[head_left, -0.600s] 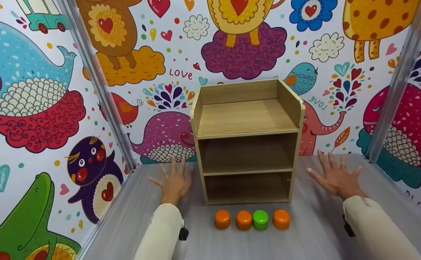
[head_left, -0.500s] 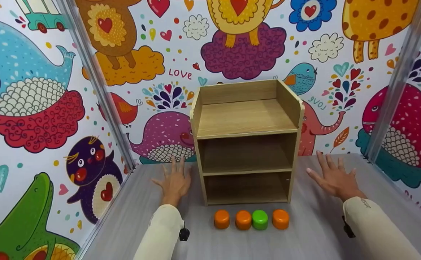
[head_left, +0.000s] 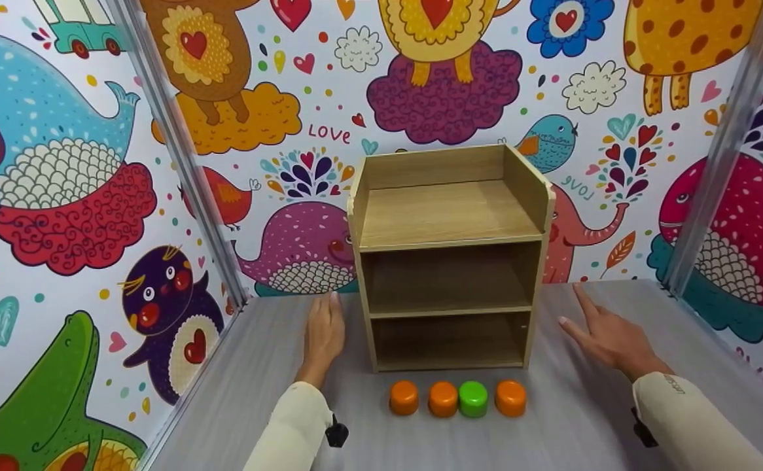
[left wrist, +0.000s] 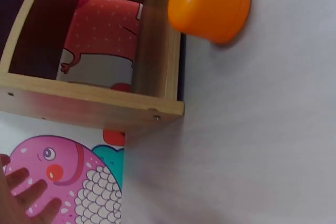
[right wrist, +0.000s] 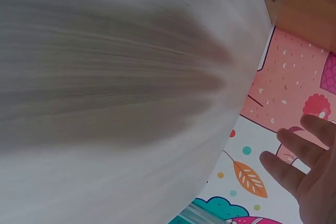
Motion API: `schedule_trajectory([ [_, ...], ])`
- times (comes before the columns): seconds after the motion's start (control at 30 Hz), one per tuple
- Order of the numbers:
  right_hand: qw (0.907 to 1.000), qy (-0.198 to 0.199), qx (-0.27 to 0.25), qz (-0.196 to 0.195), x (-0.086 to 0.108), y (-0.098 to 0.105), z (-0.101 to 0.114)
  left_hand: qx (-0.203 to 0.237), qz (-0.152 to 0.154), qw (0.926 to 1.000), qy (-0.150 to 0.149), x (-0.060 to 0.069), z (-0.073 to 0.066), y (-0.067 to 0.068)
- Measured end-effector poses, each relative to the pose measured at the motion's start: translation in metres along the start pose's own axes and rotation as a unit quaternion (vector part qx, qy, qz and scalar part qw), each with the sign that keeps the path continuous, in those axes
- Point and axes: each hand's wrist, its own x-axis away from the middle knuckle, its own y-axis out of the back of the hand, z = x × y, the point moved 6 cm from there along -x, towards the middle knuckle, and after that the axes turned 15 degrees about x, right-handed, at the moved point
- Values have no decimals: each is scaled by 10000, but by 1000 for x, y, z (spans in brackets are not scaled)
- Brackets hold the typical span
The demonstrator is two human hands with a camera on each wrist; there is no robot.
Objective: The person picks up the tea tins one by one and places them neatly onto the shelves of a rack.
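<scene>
A wooden shelf unit [head_left: 450, 311] with three levels stands between the hands in the head view. In front of it three orange pieces [head_left: 404, 398] and a green piece [head_left: 473, 399] form a row. The left hand [head_left: 322, 335], left of the unit, has straight fingers and holds nothing. On the other side the right hand [head_left: 614, 339] is extended above the table and is empty. The left wrist view shows one orange piece [left wrist: 210, 4] beside the unit's base [left wrist: 94, 98], and the left fingers at lower left. In the right wrist view the right hand's [right wrist: 310, 171] fingers are spread.
A grey table [head_left: 224, 399] carries the unit and the pieces. Printed walls [head_left: 316, 170] with cartoon animals enclose it at the back and both sides, with metal corner posts [head_left: 178, 150] at left and right. A dark shadow lies on the table in the right wrist view.
The left hand's spread fingers have come together and the hand has turned sideways. The right hand has tilted, and its fingers look less spread in the head view. The unit and pieces have not moved.
</scene>
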Motion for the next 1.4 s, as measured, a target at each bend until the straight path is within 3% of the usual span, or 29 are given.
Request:
schedule_trajectory([
  [0.2,9999,79,1,-94,6,-6,0,603,289,9957,-641,4,-15,-7],
  [0.53,9996,136,-120,-228,18,-17,-3,663,267,9903,-1189,7,-34,-22],
  [0.93,9973,456,99,-564,30,-26,15,722,272,9925,-943,9,-42,-36],
  [1.17,9925,734,235,-954,41,-29,34,789,159,9909,-1080,9,-47,-39],
  [1.4,9897,997,267,-994,50,-33,53,852,213,9911,-1004,10,-43,-43],
])
